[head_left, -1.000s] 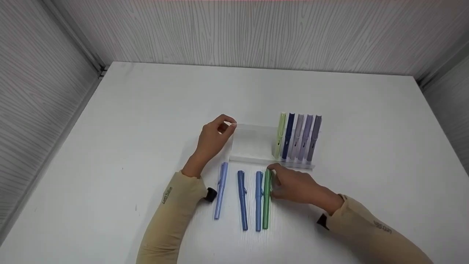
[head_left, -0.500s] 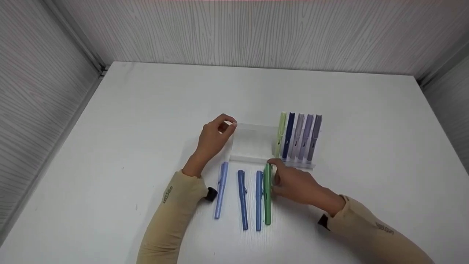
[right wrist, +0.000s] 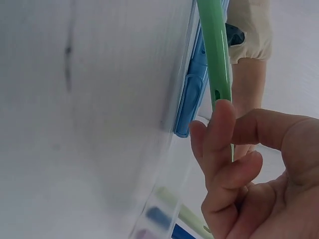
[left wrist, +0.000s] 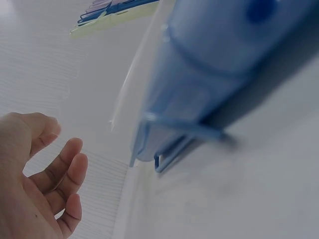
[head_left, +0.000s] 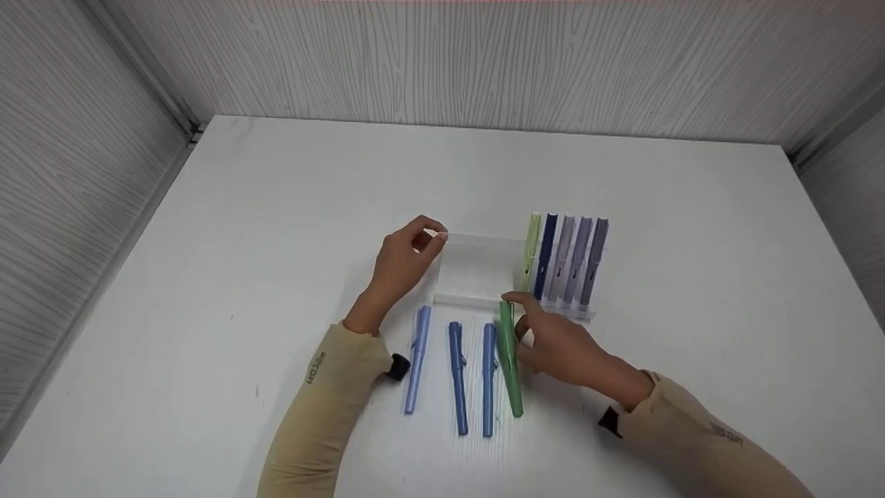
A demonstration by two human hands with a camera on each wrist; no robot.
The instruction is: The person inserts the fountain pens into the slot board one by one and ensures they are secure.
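Observation:
In the head view my left hand [head_left: 408, 256] has thumb and forefinger at the upper left corner of a clear pen stand [head_left: 477, 270], pinching it. My right hand [head_left: 560, 346] holds a green pen [head_left: 510, 360] near its cap end, just in front of the stand's lower lip. The right wrist view shows fingers and thumb on this green pen [right wrist: 215, 50]. A light green pen [head_left: 531, 249], a dark blue pen [head_left: 546, 256] and several purple pens [head_left: 572, 259] lean side by side on the stand's right half.
On the white table in front of the stand lie a lavender-blue pen [head_left: 417, 360], a dark blue-grey pen [head_left: 458, 377] and a mid-blue pen [head_left: 489, 380]. Wood-grain panels [head_left: 442, 62] wall the table's back and sides.
The green pen has come up off the table in my right hand, moved slightly toward the stand, and its lower end has swung right. My left hand stays at the stand's corner.

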